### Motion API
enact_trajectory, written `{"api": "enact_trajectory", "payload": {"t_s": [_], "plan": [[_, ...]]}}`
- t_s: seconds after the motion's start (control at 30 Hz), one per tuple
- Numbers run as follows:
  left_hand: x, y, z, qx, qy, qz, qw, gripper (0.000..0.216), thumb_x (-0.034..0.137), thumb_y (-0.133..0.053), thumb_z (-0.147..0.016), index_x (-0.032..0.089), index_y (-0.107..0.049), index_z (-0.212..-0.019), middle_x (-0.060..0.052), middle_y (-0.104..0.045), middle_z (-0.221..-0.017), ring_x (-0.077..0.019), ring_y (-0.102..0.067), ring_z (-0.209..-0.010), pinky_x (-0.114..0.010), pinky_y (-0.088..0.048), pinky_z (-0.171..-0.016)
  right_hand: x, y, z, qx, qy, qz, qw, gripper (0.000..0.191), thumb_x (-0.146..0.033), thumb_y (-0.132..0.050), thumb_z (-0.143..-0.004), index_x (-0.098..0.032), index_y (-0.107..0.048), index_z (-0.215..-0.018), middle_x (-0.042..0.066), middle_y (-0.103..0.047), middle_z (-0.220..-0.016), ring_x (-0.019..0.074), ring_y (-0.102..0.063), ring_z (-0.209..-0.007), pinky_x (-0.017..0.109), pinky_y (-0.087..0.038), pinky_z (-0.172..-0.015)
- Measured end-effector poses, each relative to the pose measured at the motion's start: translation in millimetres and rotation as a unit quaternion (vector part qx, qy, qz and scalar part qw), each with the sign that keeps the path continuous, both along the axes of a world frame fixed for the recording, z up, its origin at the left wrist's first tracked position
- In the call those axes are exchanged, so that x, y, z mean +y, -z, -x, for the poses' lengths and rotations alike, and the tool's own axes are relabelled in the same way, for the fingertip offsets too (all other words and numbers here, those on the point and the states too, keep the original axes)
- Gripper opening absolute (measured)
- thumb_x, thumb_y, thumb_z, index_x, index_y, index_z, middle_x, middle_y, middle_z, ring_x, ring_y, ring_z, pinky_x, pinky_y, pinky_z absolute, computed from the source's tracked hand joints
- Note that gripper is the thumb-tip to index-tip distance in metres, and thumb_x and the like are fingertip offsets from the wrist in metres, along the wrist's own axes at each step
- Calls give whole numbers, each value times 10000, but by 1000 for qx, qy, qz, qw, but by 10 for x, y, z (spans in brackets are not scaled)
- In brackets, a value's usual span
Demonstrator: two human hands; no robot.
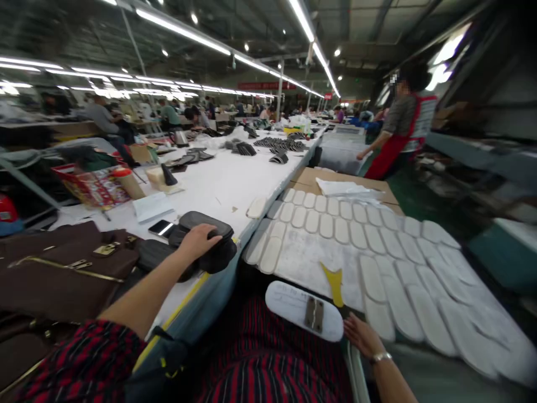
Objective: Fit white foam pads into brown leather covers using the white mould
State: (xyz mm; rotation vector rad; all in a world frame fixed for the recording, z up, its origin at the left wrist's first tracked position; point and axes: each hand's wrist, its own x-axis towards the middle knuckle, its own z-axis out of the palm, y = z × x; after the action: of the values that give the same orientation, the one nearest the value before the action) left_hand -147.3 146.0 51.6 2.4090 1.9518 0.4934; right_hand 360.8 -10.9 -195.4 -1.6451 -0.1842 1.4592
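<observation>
My left hand point(198, 242) reaches onto a pile of black oval pieces point(205, 219) at the table's near edge, its fingers curled over one of them. At my lap lies a white oval board point(285, 301) with faint writing and a grey-brown rectangular piece point(314, 314) on it. My right hand point(361, 336) is beside the board's right end, fingers stretched out and loosely apart, the fingertips at or very close to its edge. Just above the board, a yellow forked piece point(333, 282) lies on the right-hand surface.
Rows of white oval pieces point(358, 235) cover the right-hand surface. On the white table point(201, 190) are a phone point(161, 228), brown bags point(62, 280), a cup point(128, 183) and stacks of dark pieces point(279, 145). A person in a red apron point(392, 134) stands at the far right.
</observation>
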Motion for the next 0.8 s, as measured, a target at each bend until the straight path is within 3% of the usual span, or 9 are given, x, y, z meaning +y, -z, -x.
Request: {"api": "enact_trajectory", "payload": {"t_s": [0.13, 0.27, 0.43, 0.57, 0.7, 0.8], "plan": [[234, 114, 105, 53, 40, 18, 998, 427, 457, -518, -763, 100, -633, -968, -104, -630, -989, -252, -536, -974, -385, -378, -932, -342, -275, -10, 7, -1, -44, 999, 151, -280, -640, -726, -158, -567, -776, 30, -637, -684, 124, -617, -576, 223, -504, -559], [374, 184, 235, 75, 87, 25, 993, 395, 476, -464, -789, 148, -628, -938, -67, -633, -962, -221, -532, -957, -394, -373, -941, -536, -431, 37, 2, 3, -59, 998, 198, -308, -638, -727, -147, -572, -822, 20, -641, -717, 113, -612, -590, 211, -494, -560], [307, 199, 257, 84, 108, 3, 991, 356, 452, -434, -799, 193, -610, -967, -37, -615, -949, -212, -538, -938, -405, -364, -947, -503, -661, 198, -19, -18, -84, 996, 203, -321, -637, -738, -145, -586, -829, 28, -639, -729, 109, -605, -592, 204, -491, -546], [149, 157, 195, 81, 65, -6, 995, 357, 449, -449, -787, 203, -616, -984, -67, -614, -991, -225, -548, -936, -381, -371, -945, -371, -862, 335, -73, -71, -97, 990, 179, -307, -619, -760, -153, -599, -850, 42, -645, -735, 109, -607, -588, 193, -494, -532], [92, 115, 166, 78, 63, 3, 995, 396, 481, -416, -799, 190, -615, -980, -61, -615, -1040, -207, -536, -985, -325, -369, -964, -297, -872, 336, -109, -98, -92, 985, 186, -310, -625, -749, -163, -605, -861, 48, -654, -746, 114, -613, -600, 199, -505, -548], [48, 118, 121, 44, 73, -48, 995, 425, 485, -424, -769, 158, -616, -960, -104, -608, -1038, -249, -534, -1017, -365, -352, -983, -286, -773, 255, -155, -78, -65, 983, 158, -291, -625, -727, -157, -599, -806, 36, -647, -706, 114, -605, -570, 208, -501, -529]]}}
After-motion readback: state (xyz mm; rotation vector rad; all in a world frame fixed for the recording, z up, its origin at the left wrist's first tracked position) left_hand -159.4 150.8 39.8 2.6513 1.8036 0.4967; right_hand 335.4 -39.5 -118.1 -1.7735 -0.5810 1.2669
